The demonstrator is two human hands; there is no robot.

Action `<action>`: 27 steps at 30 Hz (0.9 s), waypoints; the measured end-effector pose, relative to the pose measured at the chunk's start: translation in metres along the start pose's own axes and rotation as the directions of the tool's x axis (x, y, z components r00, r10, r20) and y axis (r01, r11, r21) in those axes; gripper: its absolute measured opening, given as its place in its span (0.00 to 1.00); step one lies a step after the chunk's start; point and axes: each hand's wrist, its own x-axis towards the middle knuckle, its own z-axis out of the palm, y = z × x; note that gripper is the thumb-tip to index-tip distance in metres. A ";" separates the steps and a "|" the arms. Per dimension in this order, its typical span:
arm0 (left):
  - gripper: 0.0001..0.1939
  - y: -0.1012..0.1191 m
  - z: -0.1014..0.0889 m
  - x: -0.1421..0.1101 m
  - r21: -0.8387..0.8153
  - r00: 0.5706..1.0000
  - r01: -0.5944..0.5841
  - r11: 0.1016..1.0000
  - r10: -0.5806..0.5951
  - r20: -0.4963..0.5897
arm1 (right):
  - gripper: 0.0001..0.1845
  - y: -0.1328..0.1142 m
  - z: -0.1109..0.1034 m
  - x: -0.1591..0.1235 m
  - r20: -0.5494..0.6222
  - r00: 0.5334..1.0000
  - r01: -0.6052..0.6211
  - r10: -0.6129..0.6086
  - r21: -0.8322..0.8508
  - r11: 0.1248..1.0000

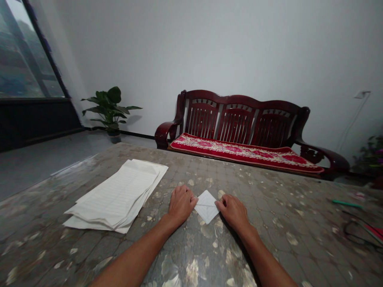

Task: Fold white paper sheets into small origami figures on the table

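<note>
A small square of folded white paper (207, 207) lies on the patterned tablecloth, turned so its corners point up, down, left and right. Crease lines cross its surface. My left hand (181, 203) has its fingers curled, with the thumb and fingertips at the paper's left corner. At the opposite corner, my right hand (233, 210) pinches the edge between thumb and curled fingers. Both wrists rest low, close to the table.
Left of my hands lies a loose stack of lined white paper sheets (119, 195). To the right are a green pen-like stick (347, 203) and a dark looped cord or frame (356, 233). Beyond the table (185, 247) stand a red-cushioned wooden bench (236, 123) and a potted plant (110, 105).
</note>
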 end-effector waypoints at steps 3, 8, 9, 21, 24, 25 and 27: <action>0.09 0.000 0.000 0.000 0.008 1.000 0.004 1.000 -0.004 0.000 | 0.12 0.000 0.000 0.000 -0.004 1.000 0.000 0.000 -0.007 1.000; 0.09 0.002 -0.003 0.000 0.040 1.000 0.015 0.999 -0.015 0.012 | 0.13 0.000 0.001 0.000 -0.006 1.000 -0.001 0.000 -0.015 1.000; 0.10 0.002 -0.003 0.000 0.052 1.000 0.017 0.999 -0.018 0.019 | 0.13 0.000 0.001 0.000 -0.010 1.000 -0.001 0.001 -0.017 1.000; 0.13 0.007 -0.008 -0.001 0.153 0.999 0.015 0.988 -0.020 0.029 | 0.14 0.004 -0.001 0.000 -0.001 1.000 0.019 -0.019 -0.095 0.995; 0.13 0.008 -0.009 -0.003 0.167 0.999 0.017 0.986 -0.021 0.027 | 0.15 0.005 -0.002 -0.001 0.001 0.999 0.040 -0.040 -0.151 0.988; 0.13 0.008 -0.009 -0.003 0.169 0.999 0.017 0.985 -0.022 0.030 | 0.15 0.005 -0.002 -0.001 0.003 0.999 0.042 -0.042 -0.165 0.985; 0.14 0.008 -0.009 -0.003 0.175 0.999 0.020 0.984 -0.026 0.035 | 0.15 0.004 -0.003 -0.003 0.001 0.999 0.043 -0.043 -0.187 0.981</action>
